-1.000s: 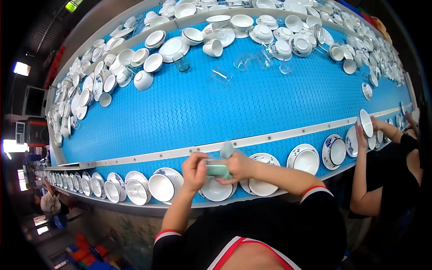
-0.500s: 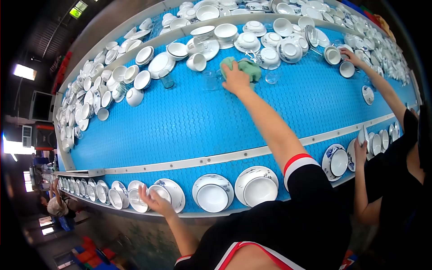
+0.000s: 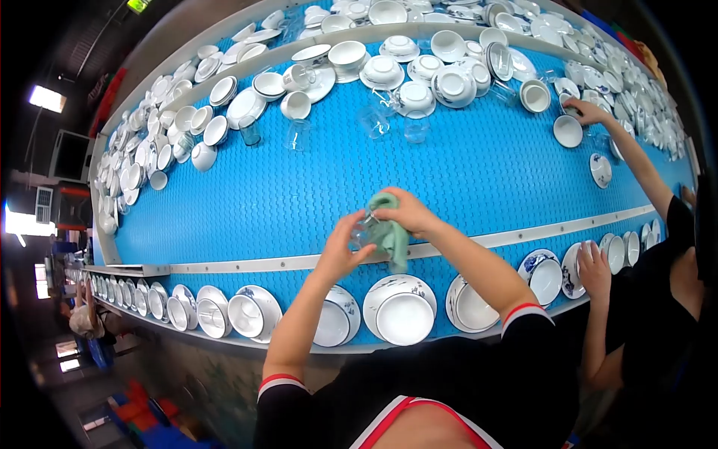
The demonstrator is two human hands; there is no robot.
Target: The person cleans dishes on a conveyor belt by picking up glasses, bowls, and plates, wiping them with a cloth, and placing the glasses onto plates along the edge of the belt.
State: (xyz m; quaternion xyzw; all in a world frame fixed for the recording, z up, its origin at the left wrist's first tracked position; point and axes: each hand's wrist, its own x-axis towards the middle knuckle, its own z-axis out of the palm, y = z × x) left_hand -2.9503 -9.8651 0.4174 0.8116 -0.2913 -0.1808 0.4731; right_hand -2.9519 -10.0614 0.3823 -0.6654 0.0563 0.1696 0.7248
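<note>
My left hand [image 3: 345, 245] is wrapped round a clear glass [image 3: 360, 235], above the white rail between the two blue belts. Bunched in my right hand [image 3: 404, 213] is a green cloth [image 3: 392, 238], pressed against the glass and hanging down from my fingers. Below my hands, a white bowl [image 3: 404, 319] sits on a patterned plate [image 3: 372, 293] on the near belt. Clear glasses [image 3: 298, 135] lie on the wide blue belt beyond.
Piled bowls, cups and plates [image 3: 455, 86] line the far side of the wide belt [image 3: 247, 209]. Plate-and-bowl sets stand along the near belt. At the right, a co-worker reaches one hand [image 3: 587, 111] to the pile and rests another hand [image 3: 594, 271] near the plates.
My right hand has come back from the far pile with the cloth. My left hand has risen from the near bowls to the glass. The dishes have shifted left on the far belt.
</note>
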